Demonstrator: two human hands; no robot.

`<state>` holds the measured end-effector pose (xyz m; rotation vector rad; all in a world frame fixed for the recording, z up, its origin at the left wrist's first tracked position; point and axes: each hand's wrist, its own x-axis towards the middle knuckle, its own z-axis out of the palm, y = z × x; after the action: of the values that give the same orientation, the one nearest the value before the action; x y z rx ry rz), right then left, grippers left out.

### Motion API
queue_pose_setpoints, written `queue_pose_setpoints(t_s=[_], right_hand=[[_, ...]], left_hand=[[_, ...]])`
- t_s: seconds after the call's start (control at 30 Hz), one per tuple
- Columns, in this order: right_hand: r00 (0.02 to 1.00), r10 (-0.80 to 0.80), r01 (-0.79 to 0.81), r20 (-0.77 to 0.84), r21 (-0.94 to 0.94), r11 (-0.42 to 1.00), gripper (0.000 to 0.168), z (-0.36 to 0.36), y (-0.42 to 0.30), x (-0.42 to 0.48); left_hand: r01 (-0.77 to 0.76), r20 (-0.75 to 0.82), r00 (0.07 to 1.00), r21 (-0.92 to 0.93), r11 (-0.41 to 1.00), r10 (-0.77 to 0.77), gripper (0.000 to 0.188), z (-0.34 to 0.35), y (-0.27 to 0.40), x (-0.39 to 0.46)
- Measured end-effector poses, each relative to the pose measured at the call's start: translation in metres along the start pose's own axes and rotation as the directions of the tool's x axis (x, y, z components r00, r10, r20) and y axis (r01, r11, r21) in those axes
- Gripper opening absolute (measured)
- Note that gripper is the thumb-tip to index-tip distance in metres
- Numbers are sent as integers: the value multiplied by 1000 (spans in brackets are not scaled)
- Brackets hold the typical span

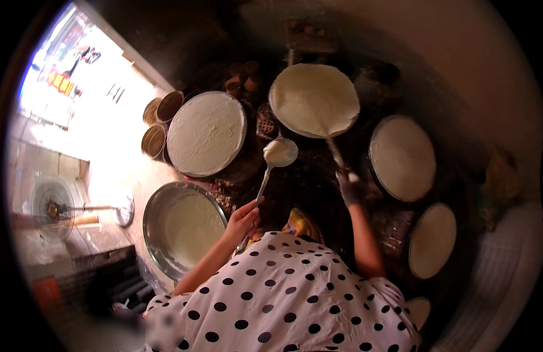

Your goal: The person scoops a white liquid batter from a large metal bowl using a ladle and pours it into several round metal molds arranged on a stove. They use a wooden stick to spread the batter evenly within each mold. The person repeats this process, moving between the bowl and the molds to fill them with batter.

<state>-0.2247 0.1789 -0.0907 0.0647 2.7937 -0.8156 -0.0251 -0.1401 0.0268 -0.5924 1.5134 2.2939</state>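
Observation:
My left hand [245,218] grips the handle of a metal ladle [290,154]. Pale batter lies in the ladle's bowl and coats part of its handle. My right hand [350,188], dark and perhaps gloved, holds a long-handled spreading tool [334,152]. That tool's far end rests, blurred, on the near part of a round griddle [309,94] covered with a pale, thin layer. Left of my left forearm stands a large metal basin [150,222] of pale batter. Another round griddle [207,134] with a rough white layer lies beyond the basin.
On the right are more pale-topped round griddles [403,158] [432,241]. Open cylindrical containers [153,141] stand at the left griddle's edge. A perforated cylindrical briquette [267,123] sits between the two far griddles. A pedestal fan [54,209] and dark cylinders [130,281] are at left.

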Motion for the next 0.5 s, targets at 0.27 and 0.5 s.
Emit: queue_pose_setpoints(t_s=[0.27, 0.5], right_hand=[[723, -690, 587, 22, -548, 597, 39, 42, -137, 122], [794, -520, 363, -314, -440, 821, 20, 9, -127, 167]], left_hand=[[-48, -320, 944, -363, 931, -76, 41, 16, -14, -24], [-122, -427, 901, -433, 893, -84, 41, 30, -28, -58]])
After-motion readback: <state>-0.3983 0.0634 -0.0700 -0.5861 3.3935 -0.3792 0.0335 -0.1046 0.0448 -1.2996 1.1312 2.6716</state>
